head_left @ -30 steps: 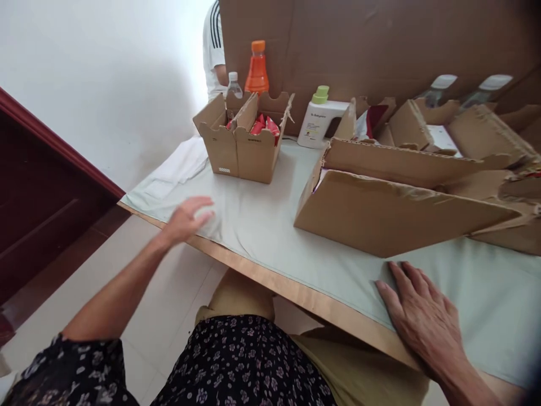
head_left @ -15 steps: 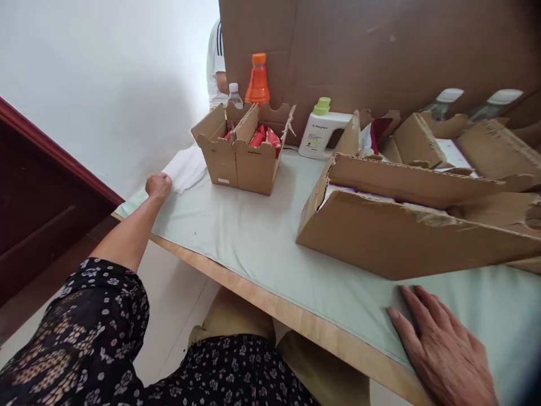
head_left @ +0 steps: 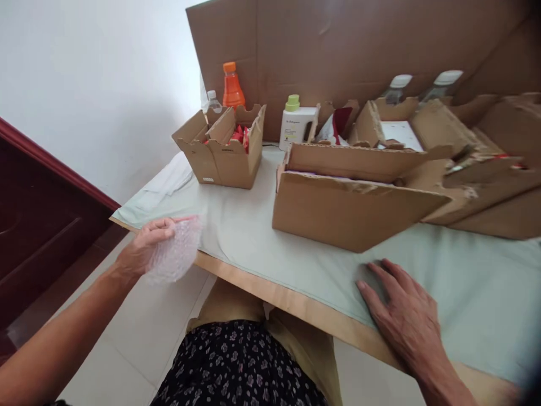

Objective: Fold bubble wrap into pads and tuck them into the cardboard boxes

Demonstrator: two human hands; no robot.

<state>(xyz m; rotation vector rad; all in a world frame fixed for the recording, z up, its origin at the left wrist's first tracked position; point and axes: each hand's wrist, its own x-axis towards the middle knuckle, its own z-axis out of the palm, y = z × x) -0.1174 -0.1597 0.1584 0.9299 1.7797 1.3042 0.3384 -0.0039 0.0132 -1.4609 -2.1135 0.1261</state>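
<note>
Nearest is the person's black floral-print garment, just in front of the table's bare wooden edge. The right hand rests palm down on the pale green tablecloth, its fingers spread and grasping nothing. The left hand pinches a translucent sheet of bubble wrap between thumb and fingers; the sheet hangs from the grip at the table's left front edge, and I cannot tell whether it touches the cloth.

Beyond the right hand, and apart from it, stands a long cardboard box, open at the top. Farther left is a cardboard box with 2 compartments, red packets showing in its right compartment. A white cloth lies just left of it.

Behind, a white jug with a green cap stands between the boxes. An orange bottle and 1 clear bottle are behind the compartmented box; 2 white-capped clear bottles show at right. A tall cardboard panel backs everything.
</note>
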